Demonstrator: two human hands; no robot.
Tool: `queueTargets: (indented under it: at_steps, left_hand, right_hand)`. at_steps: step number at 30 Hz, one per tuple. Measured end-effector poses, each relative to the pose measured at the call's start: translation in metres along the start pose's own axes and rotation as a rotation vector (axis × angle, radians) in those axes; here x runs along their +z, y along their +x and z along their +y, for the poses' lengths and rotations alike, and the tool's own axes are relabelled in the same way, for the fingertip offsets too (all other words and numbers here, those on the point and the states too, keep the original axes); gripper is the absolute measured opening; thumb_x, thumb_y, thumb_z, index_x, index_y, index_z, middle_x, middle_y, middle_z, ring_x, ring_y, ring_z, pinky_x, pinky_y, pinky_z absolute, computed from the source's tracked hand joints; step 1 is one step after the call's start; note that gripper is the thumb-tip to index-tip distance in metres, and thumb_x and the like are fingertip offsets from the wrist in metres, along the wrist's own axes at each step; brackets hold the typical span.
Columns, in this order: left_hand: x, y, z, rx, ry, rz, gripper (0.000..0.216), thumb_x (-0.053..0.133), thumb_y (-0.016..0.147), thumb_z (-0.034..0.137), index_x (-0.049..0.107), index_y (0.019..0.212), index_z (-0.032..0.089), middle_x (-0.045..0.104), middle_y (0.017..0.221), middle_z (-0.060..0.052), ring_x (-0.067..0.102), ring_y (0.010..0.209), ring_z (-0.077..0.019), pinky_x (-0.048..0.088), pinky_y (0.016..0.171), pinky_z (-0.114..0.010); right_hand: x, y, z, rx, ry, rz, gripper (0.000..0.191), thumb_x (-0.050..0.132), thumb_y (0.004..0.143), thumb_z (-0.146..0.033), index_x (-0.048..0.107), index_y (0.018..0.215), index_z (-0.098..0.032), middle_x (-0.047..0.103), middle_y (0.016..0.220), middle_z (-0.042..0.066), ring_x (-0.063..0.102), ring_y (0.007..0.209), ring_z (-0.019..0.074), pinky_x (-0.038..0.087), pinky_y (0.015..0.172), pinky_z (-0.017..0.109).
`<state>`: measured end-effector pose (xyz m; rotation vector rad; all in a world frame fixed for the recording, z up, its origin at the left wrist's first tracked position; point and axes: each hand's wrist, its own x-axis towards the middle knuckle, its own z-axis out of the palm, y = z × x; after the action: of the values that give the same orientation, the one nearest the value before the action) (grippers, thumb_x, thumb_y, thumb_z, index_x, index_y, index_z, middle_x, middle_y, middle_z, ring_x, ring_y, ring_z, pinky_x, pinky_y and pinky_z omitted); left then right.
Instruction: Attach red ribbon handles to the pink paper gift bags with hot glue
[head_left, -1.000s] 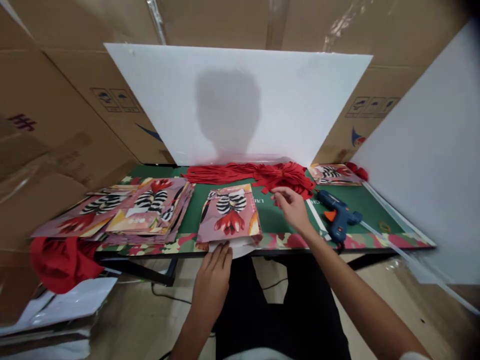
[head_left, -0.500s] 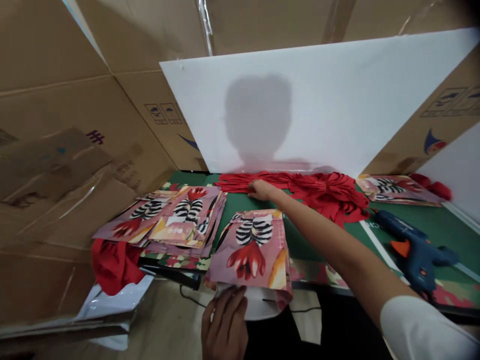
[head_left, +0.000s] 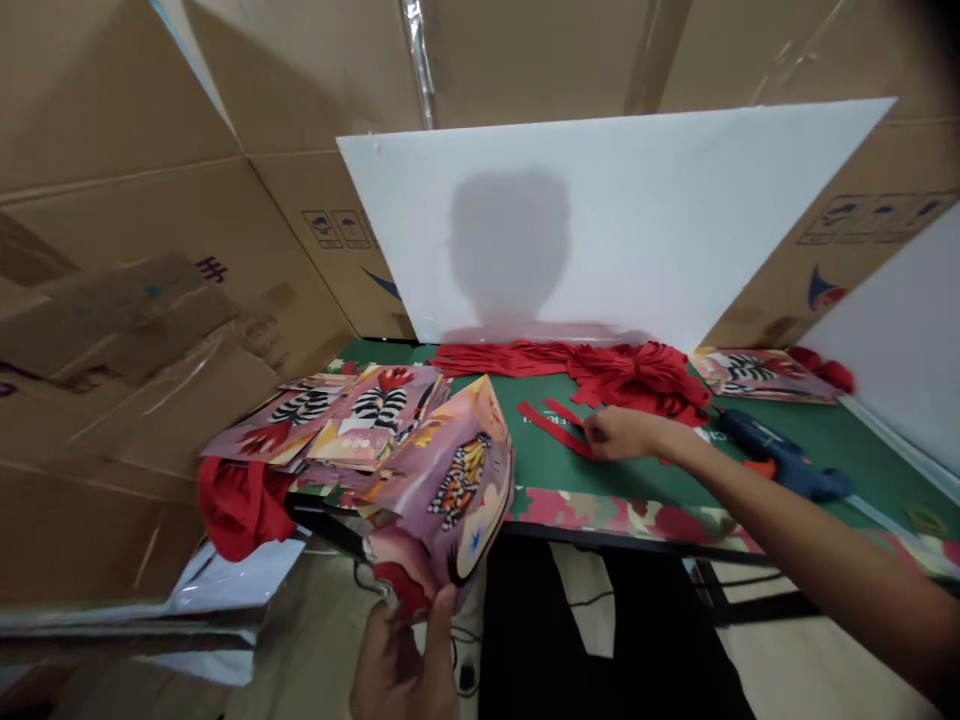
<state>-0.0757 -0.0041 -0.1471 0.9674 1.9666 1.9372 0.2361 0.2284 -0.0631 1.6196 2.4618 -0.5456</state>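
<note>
My left hand (head_left: 409, 655) grips the bottom edge of a printed paper bag (head_left: 442, 490), thumb on top, at the table's front edge. The bag is tilted, showing a butterfly and pink flower pattern. My right hand (head_left: 619, 433) is closed on red fabric strips (head_left: 555, 428), whose ends stick out to the left just over the green table. Behind it a long row of red strips (head_left: 502, 358) and a bunched heap of red strips (head_left: 637, 378) lie along the back.
Stacked printed bags (head_left: 382, 410) lie at left, with red straps (head_left: 244, 505) hanging off the edge. A blue glue gun (head_left: 780, 455) rests at right, near another printed bag (head_left: 757, 372). Cardboard walls (head_left: 150, 320) and a white board (head_left: 637, 220) enclose the table (head_left: 540, 390).
My right hand has come from the row of strips toward me and to the right, now with red strips in it. My left hand has turned and tilted the bag leftward.
</note>
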Motion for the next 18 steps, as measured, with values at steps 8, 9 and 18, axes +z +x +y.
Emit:
queueTargets:
  at_steps: [8,9,18]
  left_hand:
    - [0.011,0.007,0.024,-0.381,-0.181,-0.185,0.074,0.102,0.056,0.062,0.071,0.106,0.016,0.074,0.076,-0.001,0.072,0.071,-0.0173,0.061,0.064,-0.022]
    - [0.013,0.004,0.025,-0.361,-0.183,-0.186,0.075,0.101,0.058,0.063,0.071,0.108,0.016,0.075,0.079,-0.002,0.072,0.072,-0.0162,0.061,0.066,-0.021]
    - [0.031,-0.011,0.053,-0.229,-0.371,-0.307,0.061,0.094,0.076,0.062,0.067,0.109,0.017,0.079,0.103,-0.006,0.077,0.098,-0.0185,0.062,0.087,-0.024]
  right_hand:
    - [0.018,-0.067,-0.010,0.122,-0.051,0.155,0.025,0.067,0.104,-0.039,0.080,0.105,-0.017,0.078,0.111,0.017,0.075,0.099,0.0331,0.051,0.078,0.035]
    - [0.023,-0.061,-0.022,0.095,-0.033,0.200,0.032,0.062,0.108,-0.045,0.079,0.114,-0.018,0.077,0.119,0.018,0.074,0.107,0.0338,0.051,0.084,0.035]
    - [0.059,-0.034,-0.082,0.037,0.244,0.415,0.013,0.066,0.104,-0.021,0.075,0.109,-0.012,0.078,0.110,0.015,0.073,0.103,0.0266,0.050,0.087,0.031]
